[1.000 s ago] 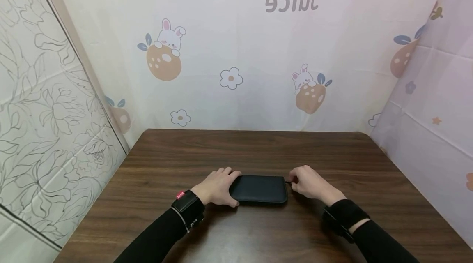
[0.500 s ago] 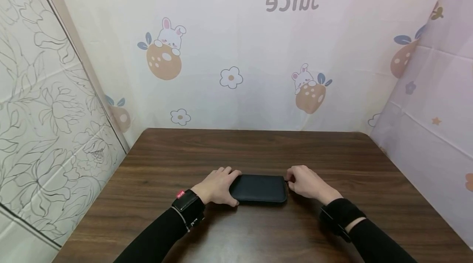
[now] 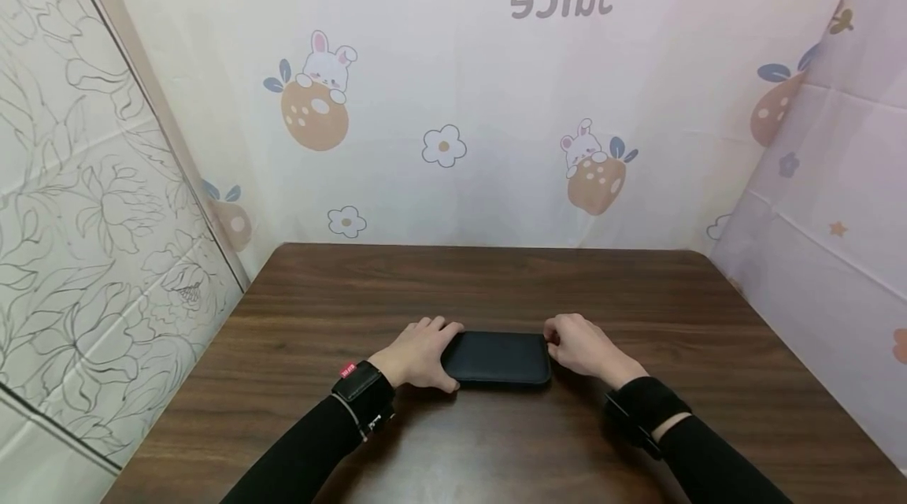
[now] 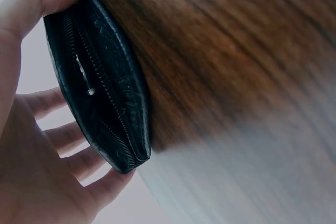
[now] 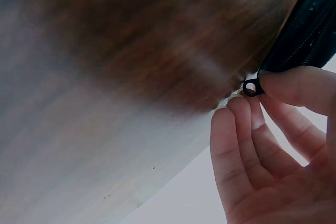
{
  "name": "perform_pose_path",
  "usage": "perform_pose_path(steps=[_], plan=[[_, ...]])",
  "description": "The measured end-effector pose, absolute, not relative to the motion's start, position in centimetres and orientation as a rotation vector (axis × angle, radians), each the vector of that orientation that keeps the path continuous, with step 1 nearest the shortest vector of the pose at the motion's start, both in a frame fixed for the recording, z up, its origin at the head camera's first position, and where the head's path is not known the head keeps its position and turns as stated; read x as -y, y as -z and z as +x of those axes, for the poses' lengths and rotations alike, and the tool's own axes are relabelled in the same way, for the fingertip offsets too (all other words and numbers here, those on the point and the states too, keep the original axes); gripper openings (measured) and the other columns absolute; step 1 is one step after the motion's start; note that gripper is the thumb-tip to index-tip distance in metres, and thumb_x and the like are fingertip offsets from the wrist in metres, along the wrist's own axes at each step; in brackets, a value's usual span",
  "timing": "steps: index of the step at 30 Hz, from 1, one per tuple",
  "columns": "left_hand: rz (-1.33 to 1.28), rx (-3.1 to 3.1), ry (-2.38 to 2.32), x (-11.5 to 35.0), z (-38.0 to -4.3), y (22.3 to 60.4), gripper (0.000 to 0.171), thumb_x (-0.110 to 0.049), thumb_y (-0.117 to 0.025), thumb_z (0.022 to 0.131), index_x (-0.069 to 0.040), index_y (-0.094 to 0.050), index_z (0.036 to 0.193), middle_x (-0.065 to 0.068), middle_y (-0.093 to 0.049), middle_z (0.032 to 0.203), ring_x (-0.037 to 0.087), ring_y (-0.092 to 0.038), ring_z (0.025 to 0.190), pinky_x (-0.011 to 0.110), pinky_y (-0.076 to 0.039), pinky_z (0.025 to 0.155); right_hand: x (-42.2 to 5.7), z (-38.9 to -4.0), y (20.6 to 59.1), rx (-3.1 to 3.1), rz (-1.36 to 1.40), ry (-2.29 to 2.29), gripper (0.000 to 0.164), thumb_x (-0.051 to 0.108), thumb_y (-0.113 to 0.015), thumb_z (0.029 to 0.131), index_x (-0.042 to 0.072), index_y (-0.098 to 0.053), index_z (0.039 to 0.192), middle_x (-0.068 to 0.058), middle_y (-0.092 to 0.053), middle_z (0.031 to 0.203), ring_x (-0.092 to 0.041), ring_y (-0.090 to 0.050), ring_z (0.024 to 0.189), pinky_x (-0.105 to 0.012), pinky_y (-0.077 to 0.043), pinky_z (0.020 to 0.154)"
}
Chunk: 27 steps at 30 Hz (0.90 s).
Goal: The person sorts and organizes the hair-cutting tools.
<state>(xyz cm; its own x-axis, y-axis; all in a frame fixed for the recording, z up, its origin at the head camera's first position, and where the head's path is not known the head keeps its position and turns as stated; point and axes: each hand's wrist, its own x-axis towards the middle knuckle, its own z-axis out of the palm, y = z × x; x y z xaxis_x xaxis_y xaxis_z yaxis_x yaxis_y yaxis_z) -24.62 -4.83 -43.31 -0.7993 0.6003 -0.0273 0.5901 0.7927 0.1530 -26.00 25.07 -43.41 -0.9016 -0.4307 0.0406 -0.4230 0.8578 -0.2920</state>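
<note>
A black zip wallet lies flat on the wooden table. My left hand grips its left end, thumb on the near edge and fingers along the far side. From the left wrist view, the zipper at that end is parted, showing a dark interior and a small metallic piece. At the right end, my right hand pinches a black zipper pull between thumb and index finger. The pull's ringed tip pokes out past the thumb, while the other fingers lie loosely bent below.
The dark brown wooden table reaches back to a pale printed curtain. Another curtain hangs on the right, and a panel with flower line drawings stands on the left.
My right hand has moved slightly left, closing the small gap between it and the wallet's right end. My left hand and the wallet stay in place.
</note>
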Motion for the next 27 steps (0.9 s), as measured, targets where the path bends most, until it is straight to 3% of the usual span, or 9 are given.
perform_pose_path(steps=[27], plan=[[0.949,-2.913,-0.231,4.56,-24.75,43.44,0.089,-0.056,-0.072,0.062,-0.021,-0.038,0.136,0.0,-0.045,0.124,0.02,-0.041,0.108,0.042,-0.036,0.089,-24.87,-26.41,43.29,-2.987,-0.74,0.373,0.005,0.008,-0.062,0.079,0.012,-0.06,0.08,0.005,-0.049,0.07,-0.011,-0.045,0.058,-0.03,-0.04,0.051]])
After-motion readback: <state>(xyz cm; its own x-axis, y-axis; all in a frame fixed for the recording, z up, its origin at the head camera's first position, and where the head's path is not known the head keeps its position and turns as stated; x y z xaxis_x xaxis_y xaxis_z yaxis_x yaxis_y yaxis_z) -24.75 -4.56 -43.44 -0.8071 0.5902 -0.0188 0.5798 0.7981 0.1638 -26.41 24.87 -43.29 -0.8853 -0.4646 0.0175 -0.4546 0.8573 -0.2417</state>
